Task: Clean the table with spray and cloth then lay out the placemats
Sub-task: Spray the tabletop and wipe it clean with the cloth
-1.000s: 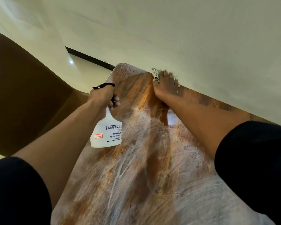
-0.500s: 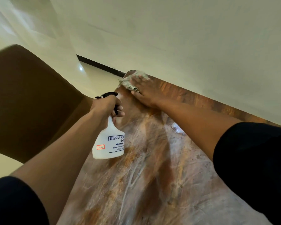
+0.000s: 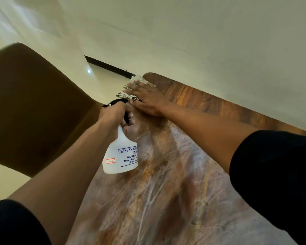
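My left hand point(image 3: 115, 114) grips the black trigger head of a white spray bottle point(image 3: 121, 156), which hangs above the left edge of the brown wooden table point(image 3: 166, 200). My right hand point(image 3: 147, 99) lies flat with straight fingers on a pale patterned cloth point(image 3: 129, 89), pressing it onto the table's far left corner. The cloth sticks out past my fingers over the table edge. Wet wipe streaks cover the tabletop nearer to me. No placemats are in view.
A brown chair back point(image 3: 30, 103) stands close to the table's left side. A pale wall point(image 3: 201, 41) runs along the table's far long edge. Glossy light floor point(image 3: 102, 80) with a dark skirting strip shows beyond the far corner.
My right hand has slid the cloth leftward along the far edge to the table's corner. The left hand has kept its grip on the bottle, staying near the left edge.
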A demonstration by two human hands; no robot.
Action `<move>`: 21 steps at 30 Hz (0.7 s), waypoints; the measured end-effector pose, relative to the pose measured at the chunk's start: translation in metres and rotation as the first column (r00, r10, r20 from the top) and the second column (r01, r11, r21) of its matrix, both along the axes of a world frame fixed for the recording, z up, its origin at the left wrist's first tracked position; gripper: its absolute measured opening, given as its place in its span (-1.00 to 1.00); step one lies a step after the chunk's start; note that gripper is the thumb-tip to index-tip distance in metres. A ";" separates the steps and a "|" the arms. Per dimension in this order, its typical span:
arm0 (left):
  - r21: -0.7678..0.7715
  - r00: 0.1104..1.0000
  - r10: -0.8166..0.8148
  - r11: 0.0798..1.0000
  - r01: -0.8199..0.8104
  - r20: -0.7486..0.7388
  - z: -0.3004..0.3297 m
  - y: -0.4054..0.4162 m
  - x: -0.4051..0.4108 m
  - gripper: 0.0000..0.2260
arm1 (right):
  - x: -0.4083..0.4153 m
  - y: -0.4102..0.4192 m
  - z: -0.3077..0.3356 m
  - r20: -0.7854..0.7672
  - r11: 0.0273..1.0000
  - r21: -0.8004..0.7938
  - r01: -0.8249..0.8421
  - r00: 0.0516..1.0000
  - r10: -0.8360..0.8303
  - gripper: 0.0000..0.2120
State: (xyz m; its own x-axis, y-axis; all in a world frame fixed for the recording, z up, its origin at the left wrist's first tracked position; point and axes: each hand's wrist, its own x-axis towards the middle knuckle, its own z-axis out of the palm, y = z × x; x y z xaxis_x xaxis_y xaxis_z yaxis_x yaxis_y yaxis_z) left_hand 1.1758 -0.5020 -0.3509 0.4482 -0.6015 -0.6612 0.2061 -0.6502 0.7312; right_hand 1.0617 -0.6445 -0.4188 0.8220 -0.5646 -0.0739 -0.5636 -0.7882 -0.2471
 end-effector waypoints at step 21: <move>0.002 0.997 0.073 0.997 -0.073 -0.022 0.006 0.031 0.010 -0.94 | 0.002 0.021 0.000 -0.077 0.999 0.043 0.009 0.997 -0.005 -0.42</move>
